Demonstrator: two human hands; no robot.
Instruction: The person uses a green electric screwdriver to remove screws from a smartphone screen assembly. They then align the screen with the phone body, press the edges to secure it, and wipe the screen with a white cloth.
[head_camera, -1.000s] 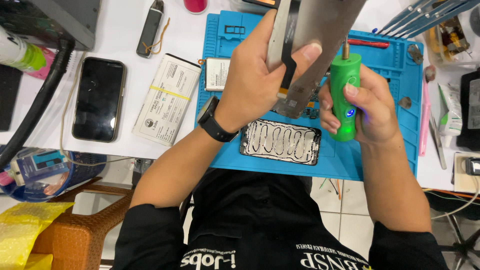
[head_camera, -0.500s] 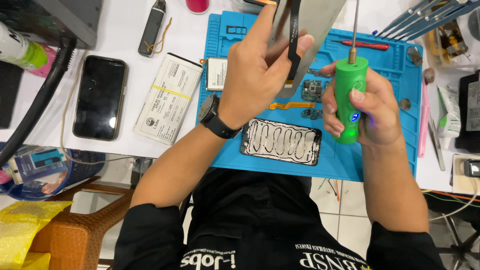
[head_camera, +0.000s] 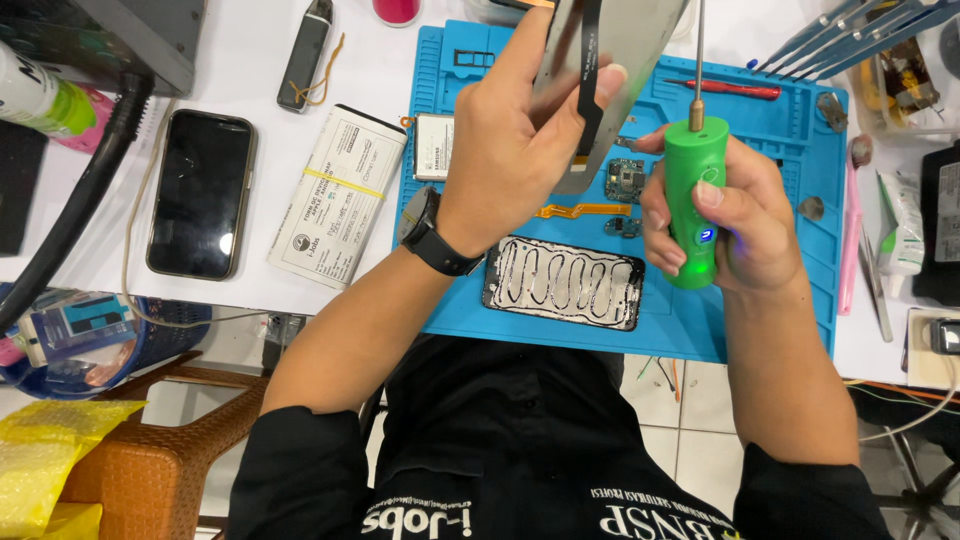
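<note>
Left hand (head_camera: 510, 150): raised above the blue work mat (head_camera: 770, 320), fingers closed around a grey phone panel (head_camera: 625, 60) held tilted, upper end running out of the top of the view. A black flex ribbon (head_camera: 590, 90) lies along the panel face, pinned under the fingertip (head_camera: 608, 80). Black wristwatch (head_camera: 432, 232) on this wrist.

Right hand (head_camera: 735, 225): clenched around a green electric screwdriver (head_camera: 693, 200), held upright, its thin metal shaft (head_camera: 698, 50) pointing away toward the top edge. Screwdriver sits just beside the panel's right edge; whether shaft and panel touch cannot be told. Thumb rests on the green body.

On the mat below and between the hands: a dark phone frame (head_camera: 563, 283) with looping pale adhesive lines, lying flat near the mat's front edge. Above it, an orange flex cable (head_camera: 580, 210) and a small circuit board (head_camera: 626, 180), partly hidden by the panel. A battery (head_camera: 434, 146) lies at the mat's left edge, a red tool (head_camera: 725, 90) at the far side.

White table (head_camera: 240, 70), left of mat: black smartphone (head_camera: 200, 192) face up, white boxed pack (head_camera: 338, 195) with yellow band, dark slim device (head_camera: 305, 52).
</note>
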